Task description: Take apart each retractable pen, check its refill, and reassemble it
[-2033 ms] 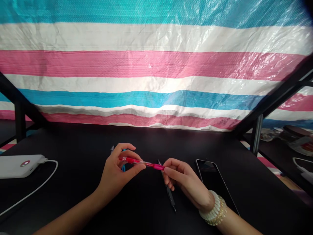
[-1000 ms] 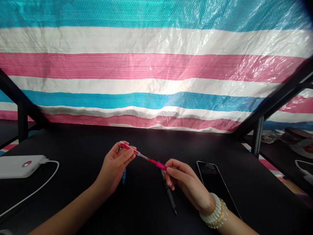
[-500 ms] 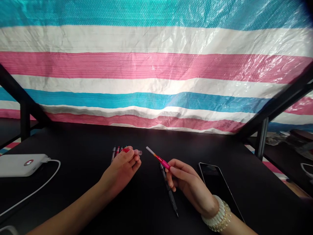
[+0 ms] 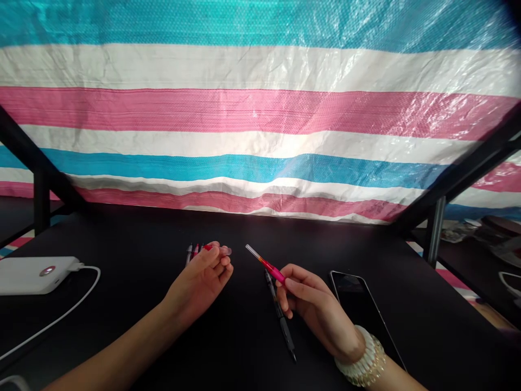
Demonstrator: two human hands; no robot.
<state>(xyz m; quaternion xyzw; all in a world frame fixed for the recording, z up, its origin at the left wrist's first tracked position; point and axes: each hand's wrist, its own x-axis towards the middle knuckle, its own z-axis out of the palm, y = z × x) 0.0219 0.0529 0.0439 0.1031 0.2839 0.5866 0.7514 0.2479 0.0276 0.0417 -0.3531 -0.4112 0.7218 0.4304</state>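
My right hand [image 4: 303,293] pinches the pink grip of a disassembled pen [image 4: 277,273]. Its thin translucent refill tube [image 4: 256,253] sticks out bare toward the upper left. Between the closed fingers of my left hand [image 4: 205,277] is a red and clear pen barrel [image 4: 224,251], mostly hidden. A gap separates the two pen parts. Behind my left hand several pens [image 4: 189,254] lie side by side, partly covered by it. A dark click pen [image 4: 280,317] lies on the black table just left of my right hand.
A phone [image 4: 360,301] lies to the right, partly behind my right wrist. On the left a white power bank [image 4: 35,276] has a white cable [image 4: 87,301] plugged in. Black metal bars [image 4: 438,233] flank the table, and a striped plastic sheet [image 4: 260,108] hangs behind it.
The red barrel shows less beyond my left fingertips than before. My right hand with the pink pen part has shifted very slightly right.
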